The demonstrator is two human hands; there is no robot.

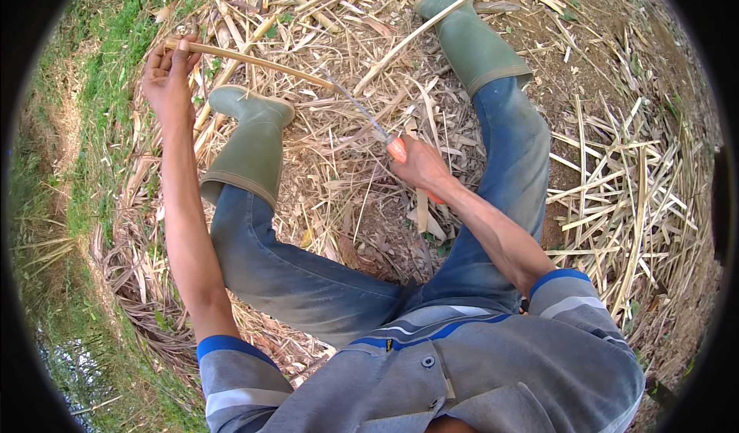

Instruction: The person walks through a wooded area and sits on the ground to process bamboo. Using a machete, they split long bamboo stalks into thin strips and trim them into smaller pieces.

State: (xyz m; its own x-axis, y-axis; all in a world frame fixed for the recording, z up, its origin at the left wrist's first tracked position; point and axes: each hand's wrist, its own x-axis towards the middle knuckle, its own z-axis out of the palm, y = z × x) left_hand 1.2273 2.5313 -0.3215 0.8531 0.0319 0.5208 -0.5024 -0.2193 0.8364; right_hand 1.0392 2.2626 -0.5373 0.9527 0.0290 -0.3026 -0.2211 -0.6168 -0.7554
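My left hand (167,86) is closed round one end of a tan wooden stick (258,61), held out to the far left with the thumb along it. The stick slants down to the right. My right hand (419,163) grips the orange handle of a long-bladed knife (368,114), between my legs. Its thin blade points up and left and meets or crosses the stick's right end; whether it cuts into the wood I cannot tell. A pale split strip (422,39) runs from near that end across my right boot (483,48).
My left boot (250,144) rests below the stick, and my legs in blue jeans (308,279) are spread apart. Dry shavings and split strips litter the ground. A heap of pale strips (616,194) lies to the right; green grass (100,140) grows on the left.
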